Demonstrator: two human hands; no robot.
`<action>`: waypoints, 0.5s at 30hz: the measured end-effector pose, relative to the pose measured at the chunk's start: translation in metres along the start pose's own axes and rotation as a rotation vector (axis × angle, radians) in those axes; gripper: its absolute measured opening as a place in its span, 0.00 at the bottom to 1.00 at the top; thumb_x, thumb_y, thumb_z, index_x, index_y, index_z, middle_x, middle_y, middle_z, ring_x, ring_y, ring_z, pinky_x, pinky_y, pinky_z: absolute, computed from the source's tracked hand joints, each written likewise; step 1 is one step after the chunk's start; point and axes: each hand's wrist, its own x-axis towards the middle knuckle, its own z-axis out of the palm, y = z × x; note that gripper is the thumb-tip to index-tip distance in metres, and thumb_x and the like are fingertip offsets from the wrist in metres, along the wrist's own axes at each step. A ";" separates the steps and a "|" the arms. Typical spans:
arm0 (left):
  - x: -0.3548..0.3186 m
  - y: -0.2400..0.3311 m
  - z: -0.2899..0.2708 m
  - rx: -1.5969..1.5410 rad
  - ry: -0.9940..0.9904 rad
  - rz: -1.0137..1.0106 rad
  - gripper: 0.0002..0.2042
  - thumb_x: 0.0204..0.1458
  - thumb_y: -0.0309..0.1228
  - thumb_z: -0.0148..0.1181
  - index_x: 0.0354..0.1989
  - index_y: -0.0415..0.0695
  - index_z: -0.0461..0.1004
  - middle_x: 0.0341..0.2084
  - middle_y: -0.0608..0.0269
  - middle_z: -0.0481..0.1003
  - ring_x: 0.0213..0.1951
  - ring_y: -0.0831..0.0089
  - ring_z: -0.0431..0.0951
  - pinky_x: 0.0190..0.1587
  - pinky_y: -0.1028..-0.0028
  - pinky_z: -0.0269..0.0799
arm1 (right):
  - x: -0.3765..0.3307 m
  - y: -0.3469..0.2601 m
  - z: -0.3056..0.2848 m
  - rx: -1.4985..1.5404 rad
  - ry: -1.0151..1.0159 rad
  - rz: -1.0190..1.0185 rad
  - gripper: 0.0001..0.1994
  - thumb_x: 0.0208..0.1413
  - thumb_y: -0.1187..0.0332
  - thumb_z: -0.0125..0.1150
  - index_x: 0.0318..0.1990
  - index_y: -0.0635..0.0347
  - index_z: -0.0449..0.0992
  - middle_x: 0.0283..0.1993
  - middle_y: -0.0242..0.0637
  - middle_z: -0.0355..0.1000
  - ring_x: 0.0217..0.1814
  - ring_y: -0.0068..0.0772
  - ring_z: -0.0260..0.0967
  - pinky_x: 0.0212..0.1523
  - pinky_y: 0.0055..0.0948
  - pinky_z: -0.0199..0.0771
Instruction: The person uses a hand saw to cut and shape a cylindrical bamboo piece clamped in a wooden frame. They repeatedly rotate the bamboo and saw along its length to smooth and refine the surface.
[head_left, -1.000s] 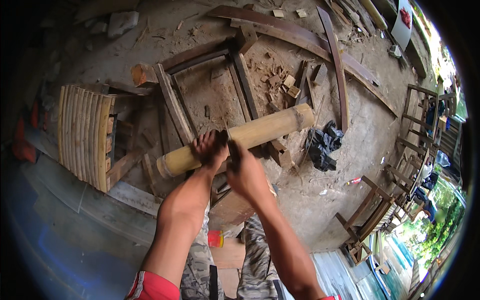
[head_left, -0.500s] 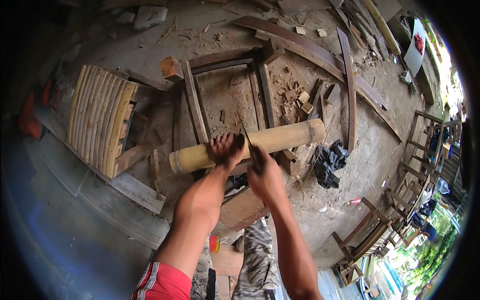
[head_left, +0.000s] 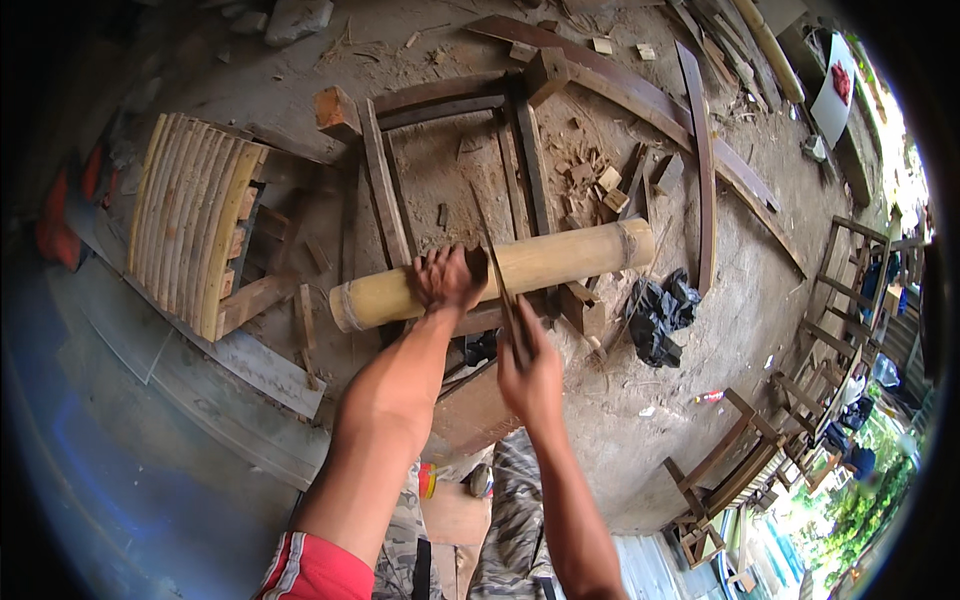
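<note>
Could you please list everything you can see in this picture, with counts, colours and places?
bamboo pole: one, yellow, lying across the wooden frame at centre
wooden frame: one, brown, on the dirt ground
slatted bamboo panel: one, pale yellow, at left
black bag: one, crumpled, right of the pole
wood offcuts: several, light brown, above the pole
long planks: several, dark brown, upper right
blade: one, dark, thin, over the pole
left hand: grip on the pole
right hand: grip on the blade's handle

Bamboo pole point(head_left: 500, 272) lies crosswise on wooden frame point(head_left: 450, 170), just ahead of both hands. Slatted panel point(head_left: 190, 225) to L of pole. Black bag point(head_left: 660, 315) on ground below pole's R end. Wood offcuts point(head_left: 600, 180) behind pole, w/in frame.
</note>
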 end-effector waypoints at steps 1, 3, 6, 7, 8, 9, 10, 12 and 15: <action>0.002 -0.005 0.011 0.011 0.076 0.007 0.30 0.59 0.58 0.47 0.58 0.48 0.76 0.59 0.55 0.75 0.65 0.56 0.67 0.72 0.51 0.45 | -0.039 -0.003 -0.011 -0.031 0.009 -0.008 0.29 0.57 0.78 0.57 0.68 0.65 0.65 0.60 0.59 0.72 0.63 0.55 0.72 0.59 0.39 0.75; 0.001 0.001 0.005 0.037 0.134 0.036 0.27 0.59 0.56 0.48 0.52 0.47 0.79 0.53 0.54 0.78 0.61 0.55 0.70 0.69 0.49 0.50 | -0.105 -0.019 -0.040 -0.022 0.014 0.064 0.30 0.55 0.82 0.57 0.68 0.63 0.66 0.62 0.53 0.73 0.64 0.49 0.72 0.59 0.35 0.75; 0.000 0.004 0.004 0.065 0.177 0.030 0.27 0.59 0.55 0.47 0.51 0.47 0.80 0.51 0.54 0.78 0.59 0.55 0.71 0.67 0.50 0.51 | -0.144 -0.022 -0.056 0.021 -0.019 0.144 0.32 0.52 0.85 0.55 0.68 0.64 0.65 0.62 0.51 0.73 0.62 0.46 0.74 0.59 0.33 0.75; -0.001 0.003 0.005 0.087 0.220 0.050 0.25 0.59 0.55 0.48 0.49 0.48 0.80 0.48 0.55 0.79 0.57 0.56 0.72 0.66 0.51 0.53 | -0.134 -0.014 -0.048 0.013 0.003 0.073 0.33 0.51 0.84 0.56 0.69 0.62 0.65 0.58 0.53 0.75 0.58 0.49 0.76 0.55 0.35 0.78; 0.000 0.003 0.006 0.102 0.245 0.050 0.22 0.59 0.53 0.50 0.43 0.48 0.80 0.45 0.56 0.80 0.55 0.57 0.74 0.64 0.52 0.55 | -0.109 -0.002 -0.035 0.004 0.024 0.001 0.33 0.51 0.82 0.57 0.69 0.59 0.66 0.54 0.56 0.77 0.54 0.52 0.78 0.51 0.38 0.80; -0.001 -0.003 0.006 0.120 0.257 0.097 0.19 0.57 0.52 0.52 0.40 0.49 0.79 0.43 0.57 0.80 0.54 0.59 0.74 0.63 0.53 0.56 | -0.074 0.010 -0.019 0.012 -0.002 0.020 0.33 0.51 0.80 0.57 0.69 0.55 0.66 0.47 0.58 0.78 0.48 0.56 0.78 0.46 0.42 0.80; -0.003 -0.001 0.003 0.134 0.266 0.158 0.17 0.56 0.51 0.54 0.38 0.50 0.78 0.42 0.58 0.80 0.53 0.60 0.75 0.62 0.55 0.57 | -0.036 0.023 -0.004 0.019 -0.015 0.040 0.33 0.52 0.78 0.58 0.69 0.51 0.67 0.40 0.60 0.78 0.43 0.61 0.78 0.40 0.46 0.80; 0.003 0.003 0.003 0.098 0.219 0.144 0.15 0.53 0.49 0.59 0.38 0.52 0.78 0.42 0.61 0.80 0.53 0.62 0.75 0.60 0.58 0.60 | 0.034 0.052 0.030 0.070 0.074 -0.082 0.32 0.53 0.75 0.58 0.69 0.44 0.67 0.31 0.60 0.75 0.33 0.65 0.75 0.33 0.51 0.75; 0.003 -0.010 0.009 0.176 0.301 0.170 0.16 0.55 0.50 0.55 0.39 0.51 0.79 0.40 0.59 0.81 0.53 0.61 0.76 0.58 0.58 0.61 | 0.016 0.036 0.018 0.132 -0.031 0.056 0.32 0.52 0.80 0.57 0.68 0.57 0.67 0.57 0.59 0.74 0.56 0.56 0.75 0.54 0.37 0.77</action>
